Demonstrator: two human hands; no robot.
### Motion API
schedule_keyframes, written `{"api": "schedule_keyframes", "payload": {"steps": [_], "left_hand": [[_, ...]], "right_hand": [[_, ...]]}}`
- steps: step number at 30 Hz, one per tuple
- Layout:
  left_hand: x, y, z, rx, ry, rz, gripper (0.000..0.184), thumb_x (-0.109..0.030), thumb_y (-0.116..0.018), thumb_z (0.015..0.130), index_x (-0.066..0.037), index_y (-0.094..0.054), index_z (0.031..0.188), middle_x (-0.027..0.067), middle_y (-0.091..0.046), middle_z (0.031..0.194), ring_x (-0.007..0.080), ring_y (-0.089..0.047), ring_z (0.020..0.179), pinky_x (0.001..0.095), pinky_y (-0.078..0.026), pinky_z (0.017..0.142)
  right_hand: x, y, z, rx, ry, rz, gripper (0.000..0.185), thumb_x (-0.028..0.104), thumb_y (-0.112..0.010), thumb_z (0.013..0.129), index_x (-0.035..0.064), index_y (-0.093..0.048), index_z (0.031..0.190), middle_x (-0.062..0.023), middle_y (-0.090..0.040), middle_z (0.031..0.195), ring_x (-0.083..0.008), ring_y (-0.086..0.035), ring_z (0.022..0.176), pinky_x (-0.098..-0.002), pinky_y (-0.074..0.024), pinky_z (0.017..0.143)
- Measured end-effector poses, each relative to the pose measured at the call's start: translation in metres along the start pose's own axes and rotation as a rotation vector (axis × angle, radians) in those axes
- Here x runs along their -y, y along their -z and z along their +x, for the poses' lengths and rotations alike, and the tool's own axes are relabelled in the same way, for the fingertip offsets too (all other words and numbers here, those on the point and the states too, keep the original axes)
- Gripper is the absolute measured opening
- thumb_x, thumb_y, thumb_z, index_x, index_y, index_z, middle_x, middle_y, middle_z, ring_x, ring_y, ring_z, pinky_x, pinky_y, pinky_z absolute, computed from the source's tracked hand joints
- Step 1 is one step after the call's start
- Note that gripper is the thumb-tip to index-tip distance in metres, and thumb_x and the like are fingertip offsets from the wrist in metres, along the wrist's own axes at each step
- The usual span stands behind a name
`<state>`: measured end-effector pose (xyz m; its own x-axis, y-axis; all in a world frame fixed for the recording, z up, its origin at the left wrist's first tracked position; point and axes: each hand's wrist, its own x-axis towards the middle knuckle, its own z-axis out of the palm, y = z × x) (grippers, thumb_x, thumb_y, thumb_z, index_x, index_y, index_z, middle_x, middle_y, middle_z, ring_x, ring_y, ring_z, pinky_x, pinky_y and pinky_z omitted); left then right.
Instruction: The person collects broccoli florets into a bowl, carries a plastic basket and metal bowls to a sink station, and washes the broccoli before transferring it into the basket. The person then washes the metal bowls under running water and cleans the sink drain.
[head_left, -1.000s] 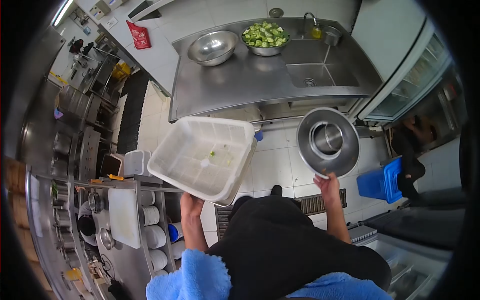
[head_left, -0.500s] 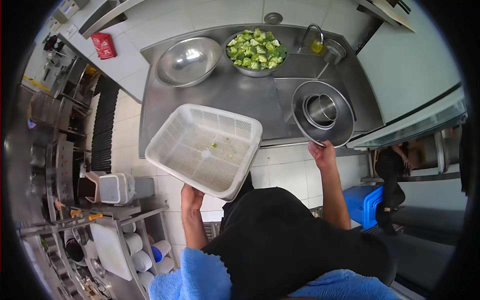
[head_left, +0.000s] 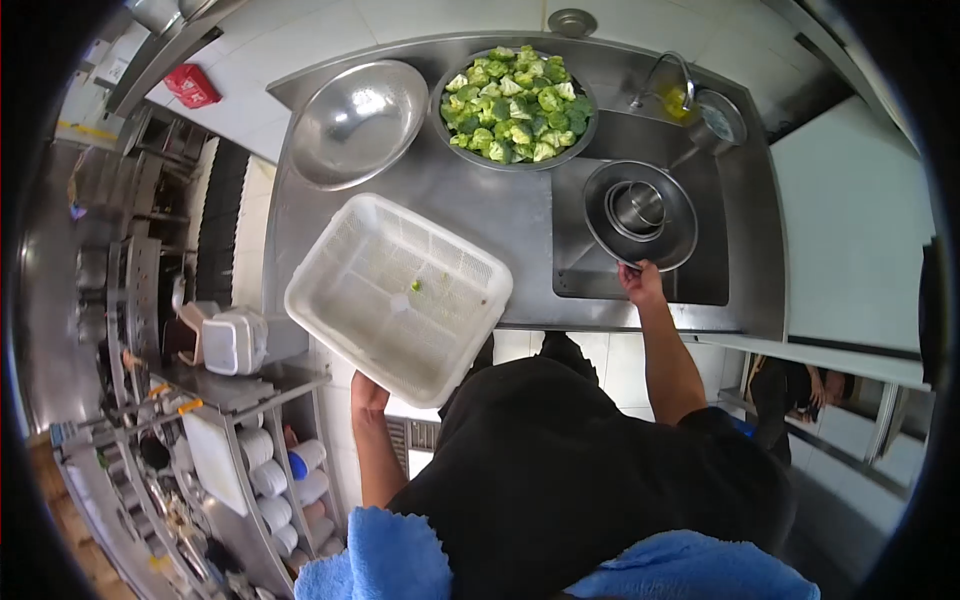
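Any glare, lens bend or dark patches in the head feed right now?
Head view: glare whitens a spot inside the steel bowl on the counter's left; head view: wide-lens distortion bows the counter, and black vignetting swallows the corners; head view: the white basket and right hand read clearly enough.

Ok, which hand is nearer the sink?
Right. The right hand appears over the near side of the sink, gripping a bowl; the left hand is well left of the sink, holding a basket.
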<state>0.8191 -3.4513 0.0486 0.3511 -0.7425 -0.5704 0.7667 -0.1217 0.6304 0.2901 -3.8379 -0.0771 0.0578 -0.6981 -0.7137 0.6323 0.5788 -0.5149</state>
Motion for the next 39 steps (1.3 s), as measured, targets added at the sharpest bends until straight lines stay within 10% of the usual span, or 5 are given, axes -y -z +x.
{"api": "schedule_keyframes", "payload": {"steps": [25,39], "left_hand": [[0.138,-0.146,0.046,-0.615,-0.182,0.445,0.041,-0.033,-0.053,0.106,-0.002,-0.055,0.132,0.0167,-0.067,0.12,0.0317,-0.072,0.102,0.0475,-0.064,0.079],[0.118,-0.154,0.022,-0.486,-0.078,0.284,0.047,-0.034,-0.039,0.109,0.001,-0.05,0.139,0.0214,-0.061,0.133,0.0366,-0.069,0.108,0.0454,-0.06,0.089]], "right_hand": [[-0.001,0.093,0.195,-0.022,-0.352,0.037,0.014,0.004,-0.06,0.092,-0.0021,-0.063,0.105,-0.0165,-0.069,0.1,-0.0298,-0.069,0.094,-0.0446,-0.0621,0.084],[0.02,0.104,0.183,-0.105,-0.347,-0.022,0.025,0.008,-0.056,0.098,-0.0047,-0.054,0.119,-0.0233,-0.064,0.118,-0.0379,-0.066,0.104,-0.0535,-0.0617,0.091]]}}
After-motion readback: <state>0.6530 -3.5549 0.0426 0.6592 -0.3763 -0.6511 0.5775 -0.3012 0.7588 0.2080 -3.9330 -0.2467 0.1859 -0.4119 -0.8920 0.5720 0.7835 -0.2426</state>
